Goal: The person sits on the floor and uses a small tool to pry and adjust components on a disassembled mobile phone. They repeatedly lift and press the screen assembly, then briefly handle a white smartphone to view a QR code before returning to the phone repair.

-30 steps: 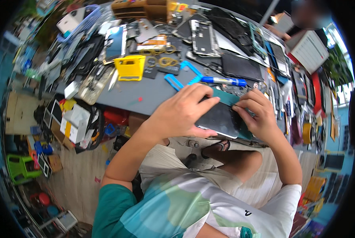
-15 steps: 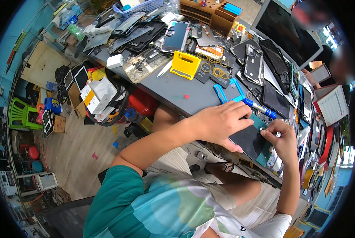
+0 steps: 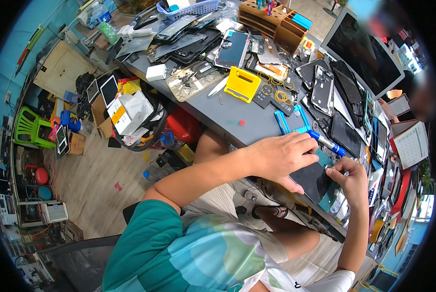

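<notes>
A dark flat device (image 3: 308, 176), apparently a phone or tablet screen, lies on a teal mat (image 3: 331, 197) at the desk's front edge. My left hand (image 3: 288, 160) grips it from the left, thumb low along its edge and fingers curled over the top. My right hand (image 3: 349, 177) is pinched at the device's upper right, on a small shiny piece too small to name. Just beyond my hands are a blue marker (image 3: 326, 142) and a blue plastic frame (image 3: 281, 121).
The grey desk (image 3: 208, 114) bears a yellow holder (image 3: 242, 83), rubber bands, piled phone parts, a wooden organiser (image 3: 264, 22) and a monitor (image 3: 361, 48). A calendar (image 3: 408, 146) stands right, near a co-worker (image 3: 422, 97). A full bin (image 3: 135, 117) is below left; a green chair (image 3: 30, 126) stands behind it.
The view has swung, so the desk and my hands appear farther right. My right fingers stay pinched at the device's edge, and my left hand still holds it.
</notes>
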`<state>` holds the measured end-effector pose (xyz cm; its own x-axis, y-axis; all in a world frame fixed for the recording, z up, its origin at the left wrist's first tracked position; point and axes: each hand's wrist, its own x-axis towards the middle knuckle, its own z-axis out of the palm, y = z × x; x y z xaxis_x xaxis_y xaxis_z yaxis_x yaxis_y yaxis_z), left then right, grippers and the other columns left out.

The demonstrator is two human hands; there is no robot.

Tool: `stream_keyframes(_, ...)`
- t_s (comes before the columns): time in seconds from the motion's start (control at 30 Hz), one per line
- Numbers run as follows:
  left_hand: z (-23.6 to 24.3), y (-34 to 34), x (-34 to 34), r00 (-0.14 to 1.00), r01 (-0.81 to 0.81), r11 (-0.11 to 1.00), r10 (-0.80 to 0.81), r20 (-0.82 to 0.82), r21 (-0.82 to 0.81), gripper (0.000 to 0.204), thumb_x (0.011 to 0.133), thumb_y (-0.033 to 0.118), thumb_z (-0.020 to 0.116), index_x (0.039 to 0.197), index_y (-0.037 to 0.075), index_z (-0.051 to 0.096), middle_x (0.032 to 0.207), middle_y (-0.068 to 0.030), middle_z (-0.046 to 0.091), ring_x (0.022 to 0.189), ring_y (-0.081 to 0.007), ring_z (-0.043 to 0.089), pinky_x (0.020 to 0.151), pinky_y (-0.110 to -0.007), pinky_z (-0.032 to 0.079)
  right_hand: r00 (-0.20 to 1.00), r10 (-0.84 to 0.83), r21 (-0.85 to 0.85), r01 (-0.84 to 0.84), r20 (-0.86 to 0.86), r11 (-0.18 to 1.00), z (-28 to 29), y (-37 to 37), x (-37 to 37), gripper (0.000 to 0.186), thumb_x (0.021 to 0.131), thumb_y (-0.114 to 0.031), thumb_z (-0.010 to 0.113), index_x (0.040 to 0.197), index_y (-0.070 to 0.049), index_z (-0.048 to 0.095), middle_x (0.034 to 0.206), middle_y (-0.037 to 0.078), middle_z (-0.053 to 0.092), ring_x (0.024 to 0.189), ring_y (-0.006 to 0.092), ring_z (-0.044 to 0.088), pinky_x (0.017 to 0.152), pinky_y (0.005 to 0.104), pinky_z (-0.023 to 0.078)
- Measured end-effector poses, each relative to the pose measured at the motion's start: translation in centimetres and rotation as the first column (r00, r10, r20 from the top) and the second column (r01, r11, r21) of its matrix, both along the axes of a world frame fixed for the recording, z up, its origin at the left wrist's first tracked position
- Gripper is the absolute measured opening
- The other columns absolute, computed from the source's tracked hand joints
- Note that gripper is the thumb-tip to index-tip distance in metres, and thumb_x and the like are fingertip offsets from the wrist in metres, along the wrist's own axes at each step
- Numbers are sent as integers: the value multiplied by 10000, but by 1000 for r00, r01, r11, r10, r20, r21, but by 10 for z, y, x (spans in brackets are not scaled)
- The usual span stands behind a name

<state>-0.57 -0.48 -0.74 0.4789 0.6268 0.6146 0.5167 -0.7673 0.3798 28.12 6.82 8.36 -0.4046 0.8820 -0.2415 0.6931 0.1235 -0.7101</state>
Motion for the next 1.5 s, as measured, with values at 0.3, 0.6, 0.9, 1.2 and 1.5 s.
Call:
stream_keyframes(0.3, 1, 0, 0, 1000, 1, 1000, -2, -13, -17, 831, 844, 554, 967, 1391, -19, 717, 1356, -165, 616, 1311, -390, 626, 1159, -480, 552, 999, 18, 7, -19, 26, 1000, 5, -1, -3, 246, 909, -82, 956, 836, -10, 732, 803, -8, 662, 787, 110, 594, 743, 316, 452)
stream_keyframes(0.6, 3, -1, 0, 1000, -10, 1000, 10, -15, -10, 842, 850, 556, 965, 1412, -15, 703, 1366, -168, 615, 1319, -396, 625, 1159, -484, 551, 970, 244, 390, -221, -9, 894, -11, -14, 7, 176, 930, -19, 910, 976, 41, 751, 955, 90, 719, 859, 226, 682, 811, 359, 541)
stream_keyframes(0.9, 11, -2, -2, 1000, 8, 999, -8, -12, -50, 875, 849, 567, 979, 1467, 6, 718, 1413, -189, 644, 1361, -419, 623, 1200, -538, 502, 974, -88, 154, 121, -209, 981, 4, -28, 14, 139, 1052, -106, 863, 1075, 27, 829, 995, 87, 827, 901, 174, 773, 811, 339, 592)
stream_keyframes(1.2, 44, -6, 2, 974, -68, 995, 81, 213, -67, 450, 901, 262, 969, 1287, 74, 833, 1254, -113, 733, 1194, -354, 668, 1077, -485, 495, 603, -338, -409, 21, -723, 912, -3, -89, 16, 199, 1097, -109, 831, 1212, 51, 854, 1076, 117, 854, 881, 162, 803, 830, 341, 689)
stream_keyframes(1.5, 65, -59, 39, 837, 251, 848, 52, 544, -466, 187, 997, 19, 845, 1171, -14, 788, 1141, -92, 777, 1057, -191, 696, 956, -360, 547, 656, -345, -401, 70, -671, 913, 6, -121, 8, 273, 1050, -128, 909, 1256, 44, 857, 1039, 59, 863, 883, 102, 784, 824, 270, 639)
